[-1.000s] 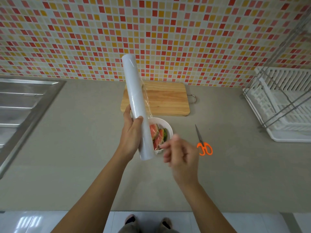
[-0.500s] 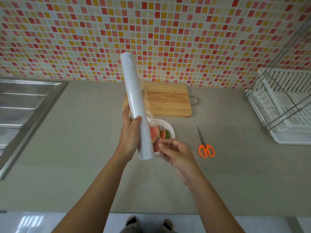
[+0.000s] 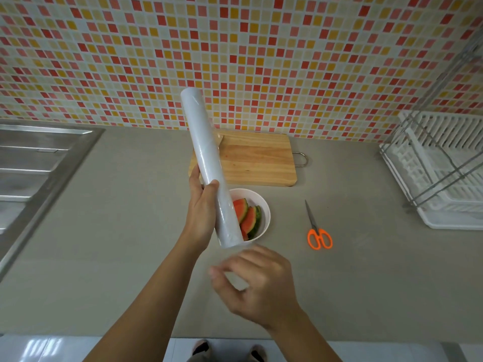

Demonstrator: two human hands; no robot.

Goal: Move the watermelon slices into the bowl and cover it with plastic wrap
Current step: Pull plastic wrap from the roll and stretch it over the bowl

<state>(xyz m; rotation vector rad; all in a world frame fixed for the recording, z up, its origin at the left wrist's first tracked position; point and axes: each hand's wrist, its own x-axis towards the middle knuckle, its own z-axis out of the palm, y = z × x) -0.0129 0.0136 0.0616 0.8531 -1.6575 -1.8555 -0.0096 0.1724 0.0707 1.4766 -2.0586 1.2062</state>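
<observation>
My left hand [image 3: 202, 209] grips a long white roll of plastic wrap [image 3: 206, 163] near its lower end and holds it tilted above the counter. The roll's lower end overlaps the left side of a white bowl [image 3: 262, 205], which holds several watermelon slices [image 3: 247, 216] with red flesh and green rind. My right hand [image 3: 257, 282] is motion-blurred just below the roll's lower end, apart from it, with fingers curled loosely. I see no film between the fingers.
A wooden cutting board [image 3: 257, 159] lies behind the bowl by the tiled wall. Orange-handled scissors [image 3: 317, 231] lie right of the bowl. A white dish rack [image 3: 441, 168] stands at the far right and a steel sink [image 3: 34, 168] at the left.
My right hand was at the roll's lower end, pinching a loose flap of film. It has come back toward me, and the flap no longer shows. The left hand holds the roll as before.
</observation>
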